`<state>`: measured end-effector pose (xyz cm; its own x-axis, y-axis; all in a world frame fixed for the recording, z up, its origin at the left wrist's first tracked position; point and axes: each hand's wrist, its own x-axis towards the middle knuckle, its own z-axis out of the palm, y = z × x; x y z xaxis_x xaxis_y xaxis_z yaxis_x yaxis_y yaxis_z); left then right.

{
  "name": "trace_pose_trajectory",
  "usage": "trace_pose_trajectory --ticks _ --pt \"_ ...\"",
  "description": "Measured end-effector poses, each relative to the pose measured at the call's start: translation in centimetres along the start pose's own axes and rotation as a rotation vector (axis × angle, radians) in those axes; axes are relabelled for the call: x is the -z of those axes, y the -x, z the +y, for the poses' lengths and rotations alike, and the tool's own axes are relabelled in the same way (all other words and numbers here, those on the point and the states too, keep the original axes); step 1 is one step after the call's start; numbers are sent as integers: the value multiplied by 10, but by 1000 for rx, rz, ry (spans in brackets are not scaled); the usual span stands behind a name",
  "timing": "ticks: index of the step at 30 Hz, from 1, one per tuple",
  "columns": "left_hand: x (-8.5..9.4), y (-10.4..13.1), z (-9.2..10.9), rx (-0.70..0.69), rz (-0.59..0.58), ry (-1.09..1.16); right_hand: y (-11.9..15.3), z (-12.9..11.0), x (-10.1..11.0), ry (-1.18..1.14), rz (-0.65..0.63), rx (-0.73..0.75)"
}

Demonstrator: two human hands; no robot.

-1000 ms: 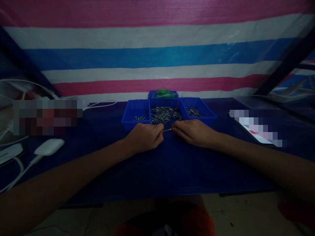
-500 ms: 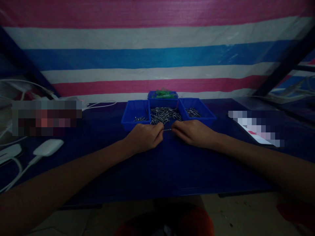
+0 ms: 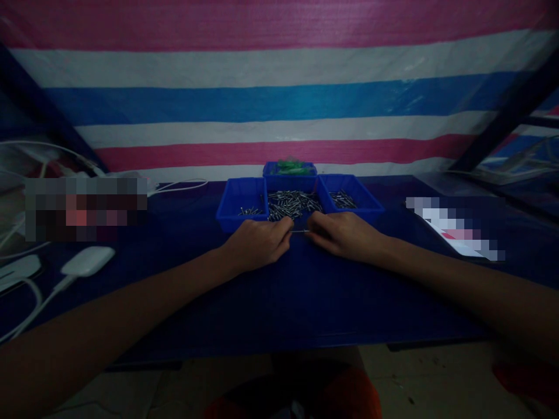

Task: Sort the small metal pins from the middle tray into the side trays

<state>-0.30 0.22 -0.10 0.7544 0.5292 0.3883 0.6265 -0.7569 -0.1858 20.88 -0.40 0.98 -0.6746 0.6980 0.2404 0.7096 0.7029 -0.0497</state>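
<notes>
A thin, straight metal piece (image 3: 299, 231) bridges the gap between my two hands, just above the blue table. My left hand (image 3: 262, 241) is closed, pinching its left end. At the other end, the fingers of my right hand (image 3: 345, 234) are curled and closed on it; both tips are hidden by fingers. Right behind the hands lies a heap of small metal pin-like parts (image 3: 292, 203). A blue bin (image 3: 231, 201) on the left holds a few such parts, and another blue bin (image 3: 364, 198) on the right holds more of them.
Behind the heap stands a blue bin with green pieces (image 3: 292, 167). A white charger (image 3: 88, 261) with cables lies left, near a blurred-out object. A phone-like device (image 3: 458, 235), partly blurred out, lies right. A striped sheet (image 3: 279, 105) hangs at the back.
My hands stay almost in place around the thin metal piece. The right fingers have shifted slightly; the bins have not moved.
</notes>
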Motion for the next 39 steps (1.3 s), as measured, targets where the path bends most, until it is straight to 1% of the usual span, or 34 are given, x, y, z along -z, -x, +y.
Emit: trace_pose_trajectory --ticks 9,16,22,26,30,35,39 --pt "-1 0 -1 -9 3 -31 0 -1 1 33 43 2" --pt "-1 0 -1 -41 25 -53 0 1 -1 26 30 75" --pt "0 1 -1 -48 48 -50 -1 1 -2 33 34 104" --pt "0 1 -1 -43 69 -3 -2 0 -3 38 43 134" --pt "0 1 0 -105 117 60 -2 1 -5 31 53 173" --pt "-2 2 -2 -215 156 51 -1 2 -6 -9 44 230" --pt "-4 3 -4 -251 169 50 -1 2 -6 -21 53 246"
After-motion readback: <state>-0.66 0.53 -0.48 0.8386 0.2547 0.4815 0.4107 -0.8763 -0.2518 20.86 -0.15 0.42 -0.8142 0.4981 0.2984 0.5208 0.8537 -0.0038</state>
